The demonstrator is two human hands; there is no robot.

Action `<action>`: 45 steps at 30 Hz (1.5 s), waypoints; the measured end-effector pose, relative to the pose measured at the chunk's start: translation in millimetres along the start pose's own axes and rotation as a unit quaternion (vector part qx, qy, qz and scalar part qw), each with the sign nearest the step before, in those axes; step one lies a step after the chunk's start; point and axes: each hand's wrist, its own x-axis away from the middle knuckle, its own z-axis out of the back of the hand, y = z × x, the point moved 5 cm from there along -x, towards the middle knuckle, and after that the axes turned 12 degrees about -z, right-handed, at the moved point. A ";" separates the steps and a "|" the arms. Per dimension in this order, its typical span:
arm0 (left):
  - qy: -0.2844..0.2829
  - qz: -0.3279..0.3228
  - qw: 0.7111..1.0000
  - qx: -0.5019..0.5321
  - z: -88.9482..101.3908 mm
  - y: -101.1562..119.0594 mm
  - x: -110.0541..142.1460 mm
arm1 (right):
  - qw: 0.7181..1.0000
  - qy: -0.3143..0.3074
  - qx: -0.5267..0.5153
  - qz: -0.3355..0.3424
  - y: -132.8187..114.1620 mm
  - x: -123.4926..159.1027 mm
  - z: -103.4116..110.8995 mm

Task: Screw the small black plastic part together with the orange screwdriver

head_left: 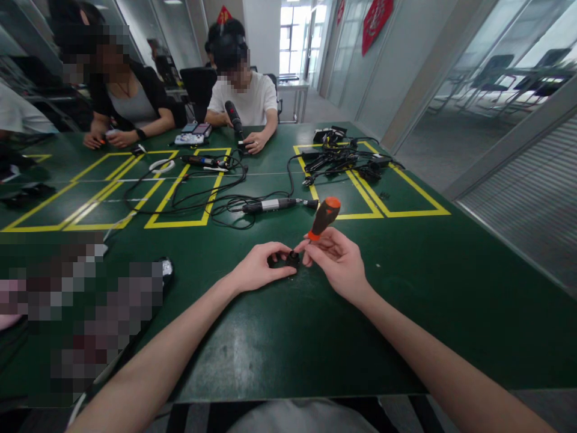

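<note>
I have both bare hands over the near half of the green tabletop (406, 294), meeting roughly at the middle of my view. My left grip (259, 266) is closed around a small black part (293, 259), fingers on its far side and thumb on its near side; the part sits low, at or just above the surface, and I cannot tell which. My right grip (340, 261) is clamped on a screwdriver (325, 218), thumb and fingers pinching it just below the orange collar, so its dark handle with the orange end leans up and away to the right. Its tip is hidden from me among the fingers, and I cannot tell whether it touches the part. Just beyond my hands lies a grey and black pen-shaped tool (273, 205), its black cable looping off to the left. Farther out, yellow tape (419, 213) marks outlines, and a heap of black cables and plugs (336, 159) lies over the ones on the right. Across from me sits a co-worker in a white T-shirt (260, 99), with an upright black tool (233, 117) in front. To my left, a long object (126, 319) is blurred out by large pixels.
</note>
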 end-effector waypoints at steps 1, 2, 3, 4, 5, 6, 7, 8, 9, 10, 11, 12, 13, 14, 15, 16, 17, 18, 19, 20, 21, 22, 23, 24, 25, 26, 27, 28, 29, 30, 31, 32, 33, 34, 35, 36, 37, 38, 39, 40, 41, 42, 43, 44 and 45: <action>0.000 -0.001 1.000 -0.001 0.0 -0.2 0.1 | 1.000 0.004 0.006 0.002 -0.8 -0.1 0.0; -0.001 -0.002 1.000 -0.001 0.0 -0.5 0.2 | 1.000 0.008 0.014 0.007 -2.3 -0.3 0.2; -0.002 -0.002 1.000 -0.001 0.0 -0.7 0.1 | 1.000 0.012 0.022 0.015 -4.3 -0.5 0.6; -0.001 -0.002 1.000 -0.001 0.0 -0.8 0.1 | 0.999 0.016 0.030 0.024 -6.5 -0.7 1.2; -0.001 -0.003 1.000 0.000 0.1 -0.8 -0.1 | 0.999 0.019 0.037 0.032 -8.3 -1.0 1.9; 0.000 -0.004 1.000 0.001 0.1 -0.7 -0.3 | 0.998 0.022 0.044 0.035 -9.3 -1.3 2.6; 0.000 -0.006 1.000 0.001 0.1 -0.5 -0.5 | 0.998 0.023 0.049 0.031 -9.5 -1.9 3.3; 0.001 -0.008 1.000 0.000 0.1 -0.2 -0.6 | 0.998 0.023 0.051 0.024 -8.8 -2.5 3.7; 0.002 -0.009 1.000 -0.001 0.2 0.0 -0.8 | 0.998 0.021 0.049 0.015 -7.7 -3.0 4.0; 0.003 -0.009 1.000 -0.002 0.2 0.0 -0.8 | 0.999 0.018 0.043 0.008 -6.5 -3.4 4.0; 0.003 -0.007 1.000 -0.003 0.3 -0.1 -0.8 | 0.999 0.014 0.034 0.005 -5.6 -3.6 3.8; 0.003 -0.006 1.000 -0.003 0.4 -0.2 -0.7 | 1.000 0.010 0.025 0.005 -5.0 -3.7 3.3; 0.004 -0.004 1.000 -0.004 0.6 -0.4 -0.6 | 1.000 0.005 0.018 0.007 -4.8 -3.7 2.6; 0.003 -0.003 1.000 -0.004 0.7 -0.5 -0.5 | 1.000 0.000 0.014 0.009 -4.7 -3.7 2.0; 0.003 -0.002 1.000 -0.005 0.7 -0.5 -0.5 | 1.000 -0.004 0.014 0.008 -4.6 -3.8 1.6; 0.002 -0.003 1.000 -0.005 0.8 -0.3 -0.5 | 1.000 -0.005 0.016 0.006 -4.7 -3.9 1.5; 0.002 -0.004 1.000 -0.005 0.8 -0.1 -0.7 | 1.000 -0.002 0.019 0.006 -5.0 -4.1 1.9; 0.002 -0.005 1.000 -0.005 0.8 0.1 -0.8 | 1.000 0.004 0.022 0.005 -5.4 -4.3 2.7; 0.002 -0.005 1.000 -0.005 0.9 0.3 -0.9 | 1.000 0.012 0.024 0.004 -5.7 -4.6 3.9; 0.002 -0.005 1.000 -0.004 0.9 0.3 -1.0 | 0.999 0.022 0.023 0.001 -5.9 -4.8 5.2; 0.003 -0.004 1.000 -0.004 1.0 0.4 -1.0 | 0.999 0.030 0.021 -0.004 -5.7 -5.1 6.5; 0.003 -0.003 1.000 -0.004 1.0 0.4 -1.0 | 0.999 0.036 0.018 -0.013 -5.2 -5.4 7.4; 0.003 -0.003 1.000 -0.005 1.0 0.4 -0.9 | 0.999 0.038 0.014 -0.023 -4.5 -5.6 8.0; 0.003 -0.003 1.000 -0.006 1.0 0.5 -0.7 | 0.999 0.037 0.009 -0.030 -3.9 -5.7 8.0; 0.002 -0.004 1.000 -0.006 0.8 0.5 -0.5 | 0.999 0.032 0.005 -0.035 -3.5 -5.8 7.6; 0.001 -0.005 1.000 -0.006 0.7 0.6 -0.4 | 0.999 0.023 0.001 -0.037 -3.1 -5.7 6.6; 0.001 -0.006 1.000 -0.006 0.6 0.6 -0.2 | 0.999 0.013 -0.002 -0.037 -2.9 -5.7 5.4; 0.002 -0.006 1.000 -0.006 0.6 0.4 -0.1 | 0.999 0.003 -0.005 -0.036 -2.6 -5.5 4.2; 0.002 -0.006 1.000 -0.006 0.6 0.2 -0.1 | 0.999 -0.006 -0.006 -0.035 -2.4 -5.4 3.2; 0.002 -0.005 1.000 -0.006 0.5 -0.2 -0.2 | 0.999 -0.011 -0.005 -0.034 -2.1 -5.3 2.4; 0.002 -0.004 1.000 -0.006 0.4 -0.6 -0.3 | 0.999 -0.014 -0.003 -0.033 -1.8 -5.3 2.1; 0.001 -0.003 1.000 -0.006 0.4 -1.0 -0.4 | 0.999 -0.012 0.000 -0.031 -1.8 -5.3 2.1; 0.001 -0.004 1.000 -0.005 0.3 -1.4 -0.5 | 1.000 -0.009 0.004 -0.027 -2.2 -5.3 2.5; 0.002 -0.005 1.000 -0.005 0.3 -1.6 -0.6 | 1.000 -0.005 0.010 -0.022 -2.7 -5.4 3.0; 0.003 -0.007 1.000 -0.005 0.2 -1.6 -0.6 | 1.000 -0.001 0.016 -0.018 -3.3 -5.5 3.4; 0.004 -0.009 1.000 -0.005 0.2 -1.5 -0.6 | 1.000 0.001 0.021 -0.015 -3.6 -5.7 3.7; 0.005 -0.011 1.000 -0.004 0.2 -1.3 -0.5 | 1.000 0.002 0.025 -0.015 -3.7 -5.9 3.8; 0.005 -0.012 1.000 -0.004 0.1 -1.1 -0.4 | 1.000 0.000 0.026 -0.016 -3.5 -6.1 3.7; 0.005 -0.012 1.000 -0.003 0.0 -0.9 -0.2 | 1.000 -0.003 0.023 -0.018 -3.0 -6.2 3.3; 0.005 -0.010 1.000 -0.002 0.0 -0.8 -0.1 | 1.000 -0.007 0.016 -0.021 -2.4 -6.3 2.7; 0.004 -0.007 1.000 -0.002 0.0 -0.8 -0.1 | 1.000 -0.012 0.008 -0.022 -1.9 -6.2 2.0; 0.004 -0.004 1.000 -0.002 0.0 -0.9 0.0 | 1.000 -0.018 0.000 -0.022 -1.4 -6.0 1.1; 0.004 -0.001 1.000 -0.001 0.0 -1.0 0.0 | 0.999 -0.023 -0.007 -0.023 -1.0 -5.6 0.2; 0.004 0.000 1.000 -0.001 0.1 -1.1 -0.1 | 0.999 -0.028 -0.009 -0.025 -0.6 -5.2 -0.5; 0.004 0.000 1.000 -0.001 0.2 -1.1 -0.2 | 0.999 -0.030 -0.008 -0.026 -0.4 -4.8 -1.1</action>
